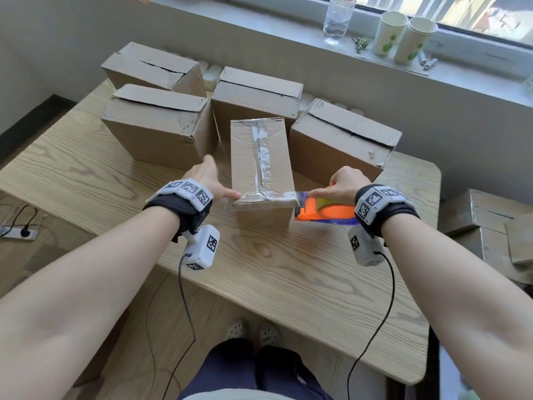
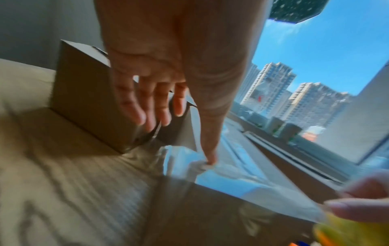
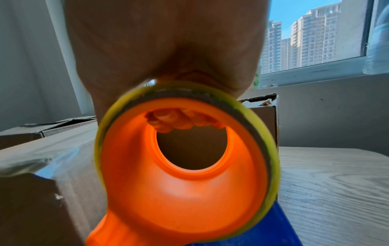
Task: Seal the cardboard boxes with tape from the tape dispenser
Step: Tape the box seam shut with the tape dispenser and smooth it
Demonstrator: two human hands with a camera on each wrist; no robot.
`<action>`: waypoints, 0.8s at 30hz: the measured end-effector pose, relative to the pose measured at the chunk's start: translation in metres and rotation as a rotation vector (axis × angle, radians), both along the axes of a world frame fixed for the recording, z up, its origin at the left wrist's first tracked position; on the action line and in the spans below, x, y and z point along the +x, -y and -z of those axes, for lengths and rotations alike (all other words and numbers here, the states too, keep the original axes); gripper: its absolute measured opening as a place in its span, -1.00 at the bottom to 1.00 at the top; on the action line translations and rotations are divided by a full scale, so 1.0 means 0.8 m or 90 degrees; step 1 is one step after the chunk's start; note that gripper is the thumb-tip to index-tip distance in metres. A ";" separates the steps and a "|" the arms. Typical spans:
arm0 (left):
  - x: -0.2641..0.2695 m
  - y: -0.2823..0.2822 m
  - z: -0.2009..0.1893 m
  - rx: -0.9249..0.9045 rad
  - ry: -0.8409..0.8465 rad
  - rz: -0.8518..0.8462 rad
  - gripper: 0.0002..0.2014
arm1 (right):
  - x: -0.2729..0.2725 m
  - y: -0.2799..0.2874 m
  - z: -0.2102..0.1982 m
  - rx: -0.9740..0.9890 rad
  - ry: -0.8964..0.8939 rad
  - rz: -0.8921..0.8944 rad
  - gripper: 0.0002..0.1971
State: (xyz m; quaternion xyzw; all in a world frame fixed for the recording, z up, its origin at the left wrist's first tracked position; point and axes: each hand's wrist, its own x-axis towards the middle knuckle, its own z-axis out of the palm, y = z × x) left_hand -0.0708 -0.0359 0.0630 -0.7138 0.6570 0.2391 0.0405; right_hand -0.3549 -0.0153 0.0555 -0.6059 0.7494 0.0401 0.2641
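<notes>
A narrow cardboard box stands in the middle of the table, with clear tape along its top seam. A second clear strip crosses its near top edge. My left hand lies beside the box's left side, fingers straight, its thumb pressing the strip's end on the near left corner. My right hand grips the orange tape dispenser at the box's near right corner, fingers hooked through its core. Tape runs from the dispenser onto the box.
Several more cardboard boxes with untaped seams stand behind and beside the taped one. Other cartons sit off the table's right edge. A bottle and two paper cups stand on the window sill. Bare wooden table lies near me.
</notes>
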 end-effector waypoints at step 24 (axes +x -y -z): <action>-0.096 -0.067 0.075 -0.157 0.023 0.586 -0.20 | -0.043 -0.017 0.018 0.019 0.100 0.073 -0.58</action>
